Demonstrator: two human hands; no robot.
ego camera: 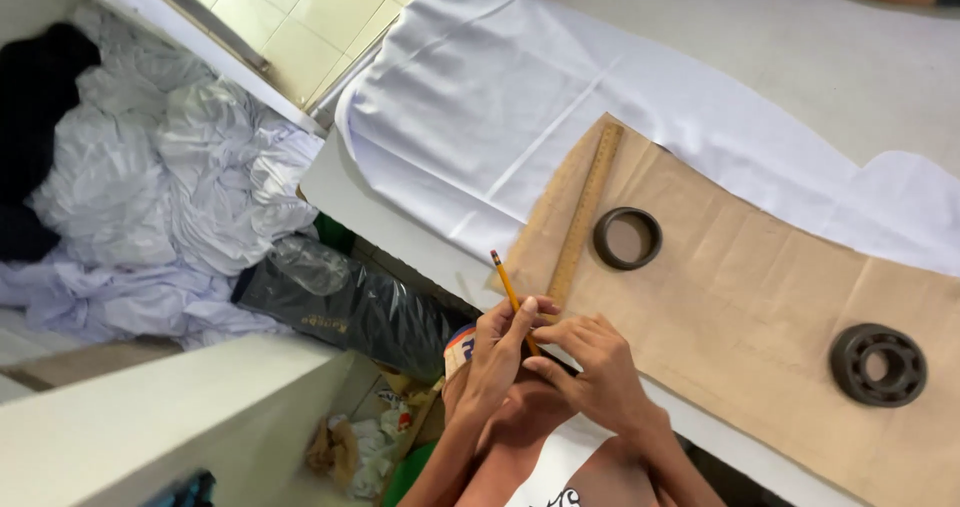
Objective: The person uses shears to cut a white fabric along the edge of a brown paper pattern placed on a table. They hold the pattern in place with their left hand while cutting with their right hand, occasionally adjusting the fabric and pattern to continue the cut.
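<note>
gripping pencil (508, 289) w/ left hand (497, 352) | right hand (598, 367) by ruler (585, 212)

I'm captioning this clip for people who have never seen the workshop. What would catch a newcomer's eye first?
Probably the two hands at bottom centre: the left hand grips a yellow pencil while the right hand rests beside it at the near end of a wooden ruler. The ruler lies along a brown paper pattern, weighted by a dark ring and a dark bearing, over white fabric. Crumpled white cloth is heaped at left.
</note>
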